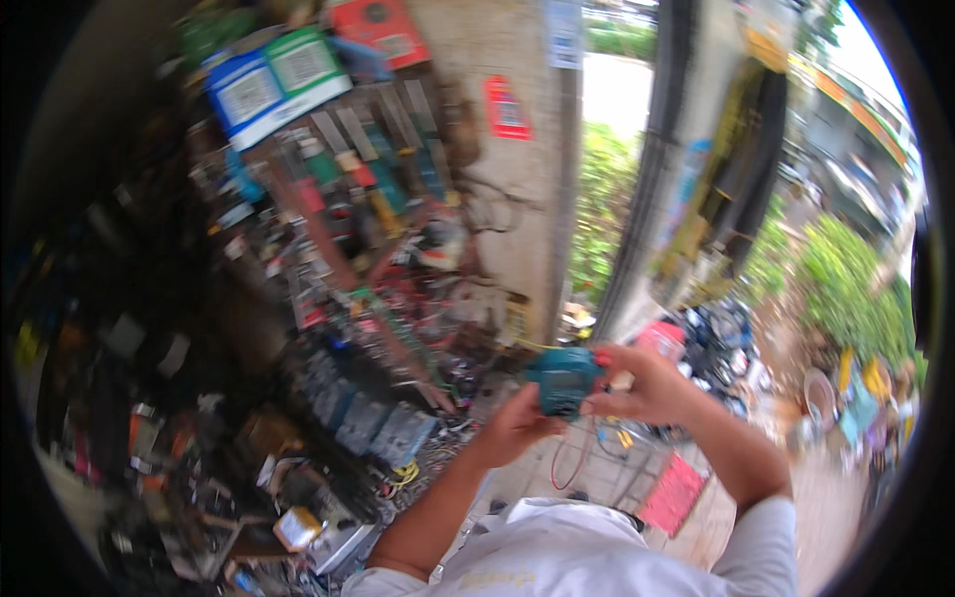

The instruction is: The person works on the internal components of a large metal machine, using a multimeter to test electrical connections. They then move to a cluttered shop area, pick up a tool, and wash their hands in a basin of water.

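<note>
Fingers of both hands hold a boxy teal device (565,378) aloft in front of a white shirt (567,552), above a paved floor. The left hand (517,430) cups its lower left side, seemingly to bear the weight; the right hand (647,386) grips its right edge, thumb and fingers set slightly apart, probably to steady it. Raised between the forearms, the device sits squarely in the wearer's view, a hold that suggests close handling. A thin yellow line (532,345) meets its upper left; whether the two are joined cannot be told.

Below, a red cable (569,473) hangs in a loop near a pink mat (674,495). To the left, clear containers (383,428) stand in a row, likely to sort small parts, beside a yellow coil (403,478). Beyond, long-bladed tools (373,149) stand side by side, presumably for easy picking, beneath blue and green signs (269,90). Dark cloth (746,169) hangs by the doorway, green shrubs (602,199) outside.
</note>
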Demonstrator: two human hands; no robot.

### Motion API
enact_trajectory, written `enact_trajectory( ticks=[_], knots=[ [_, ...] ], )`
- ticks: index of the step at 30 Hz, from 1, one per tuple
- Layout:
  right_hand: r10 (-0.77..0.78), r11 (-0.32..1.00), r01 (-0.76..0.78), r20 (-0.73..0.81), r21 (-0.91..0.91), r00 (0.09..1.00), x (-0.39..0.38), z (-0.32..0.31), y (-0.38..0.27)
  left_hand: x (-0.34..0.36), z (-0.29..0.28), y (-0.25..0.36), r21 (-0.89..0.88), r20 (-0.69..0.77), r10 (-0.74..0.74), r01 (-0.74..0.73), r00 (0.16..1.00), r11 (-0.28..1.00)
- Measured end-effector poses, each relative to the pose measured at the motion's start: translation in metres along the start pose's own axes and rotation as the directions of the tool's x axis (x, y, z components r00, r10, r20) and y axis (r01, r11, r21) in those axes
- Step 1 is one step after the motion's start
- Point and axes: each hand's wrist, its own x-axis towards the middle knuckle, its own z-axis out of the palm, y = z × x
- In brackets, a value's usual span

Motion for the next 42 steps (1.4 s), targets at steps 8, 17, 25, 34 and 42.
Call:
enact_trajectory(
  ticks=[8,17,25,34,42],
  knots=[
    [0.280,0.861,-0.043,-0.402,0.506,0.872,-0.016,0.007,0.031,-0.072,-0.077,-0.140,0.750,-0.407,0.215,0.190,0.888,0.634],
    [0.365,0.679,0.026,-0.368,0.733,0.855,-0.038,0.034,0.059,-0.183,-0.138,-0.207,0.278,-0.844,-0.242,0.776,0.479,0.566],
    [0.323,0.692,-0.115,-0.164,0.712,0.932,-0.043,0.074,0.064,-0.285,-0.227,-0.170,-0.173,-0.912,-0.404,-0.828,-0.070,0.534],
    [0.381,0.660,-0.182,-0.115,0.729,0.917,-0.024,0.111,0.071,-0.352,-0.266,-0.062,0.039,-0.985,-0.074,-0.612,-0.158,0.790],
    [-0.005,0.999,0.013,0.169,-0.045,0.986,0.073,0.199,-0.002,-0.192,-0.146,0.052,-0.278,-0.736,0.271,-0.642,0.620,0.714]
  ],
)
